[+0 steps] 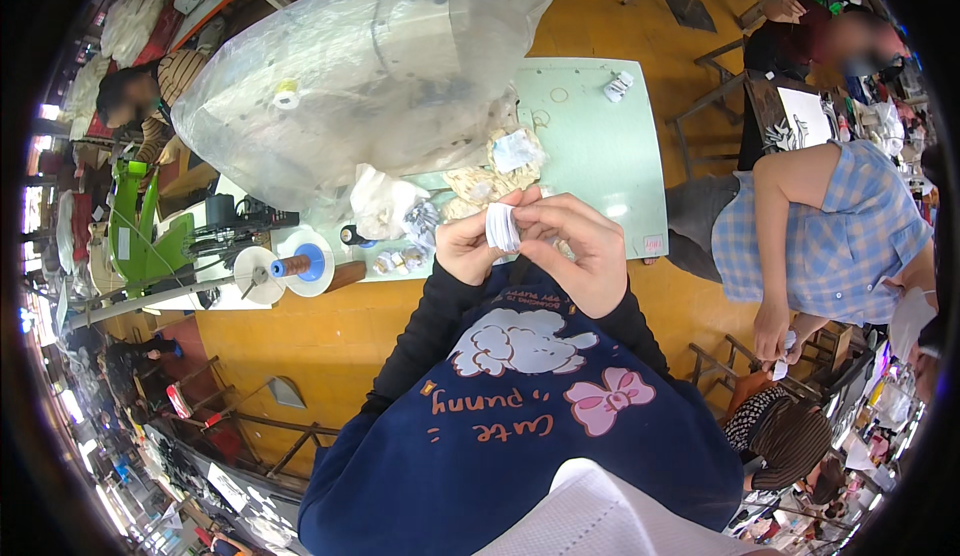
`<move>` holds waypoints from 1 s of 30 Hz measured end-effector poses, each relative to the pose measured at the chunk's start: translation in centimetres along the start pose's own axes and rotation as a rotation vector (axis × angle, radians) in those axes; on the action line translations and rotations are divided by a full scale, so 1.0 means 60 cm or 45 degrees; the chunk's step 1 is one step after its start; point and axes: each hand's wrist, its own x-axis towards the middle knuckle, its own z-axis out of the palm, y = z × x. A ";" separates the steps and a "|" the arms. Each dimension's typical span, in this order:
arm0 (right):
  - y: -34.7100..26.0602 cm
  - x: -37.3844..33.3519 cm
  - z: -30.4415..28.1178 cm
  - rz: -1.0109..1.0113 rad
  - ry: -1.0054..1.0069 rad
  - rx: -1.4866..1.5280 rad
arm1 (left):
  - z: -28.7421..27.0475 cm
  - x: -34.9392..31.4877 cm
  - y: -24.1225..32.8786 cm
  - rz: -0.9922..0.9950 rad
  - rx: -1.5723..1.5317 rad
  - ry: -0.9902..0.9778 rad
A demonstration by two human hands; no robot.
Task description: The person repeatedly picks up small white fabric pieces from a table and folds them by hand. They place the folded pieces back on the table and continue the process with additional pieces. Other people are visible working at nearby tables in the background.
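Observation:
Just above the table's near edge, both hands hold a small stack of thin white strips (502,227), which look like fabric labels. My left hand (464,250) is closed around its left side. From the right, my right hand (588,261) pinches the stack between thumb and fingers. Behind my hands, a heap of cream cloth strips (470,184) and a packet with a white label (515,151) lie on the pale green table (590,141). A crumpled white plastic bag (382,202) sits left of them, beside several small clear packets (398,260).
A large clear plastic sheet (340,86) covers the table's far left. Thread spools (312,264) and a green machine (150,231) stand at the left. Another small bundle (618,86) lies at the far right corner. A person in a checked shirt (810,231) stands close on the right.

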 end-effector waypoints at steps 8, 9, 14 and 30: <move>-0.007 -0.003 0.004 0.191 0.024 0.261 | 0.005 0.002 0.001 0.026 0.224 0.015; -0.009 -0.004 0.004 0.217 0.027 0.258 | 0.005 0.001 0.002 0.040 0.247 0.013; -0.013 -0.004 0.004 0.201 0.020 0.233 | -0.001 -0.002 -0.002 0.077 0.230 0.029; -0.013 -0.003 0.028 -0.188 0.068 -0.056 | 0.001 -0.008 -0.041 0.049 -0.964 0.157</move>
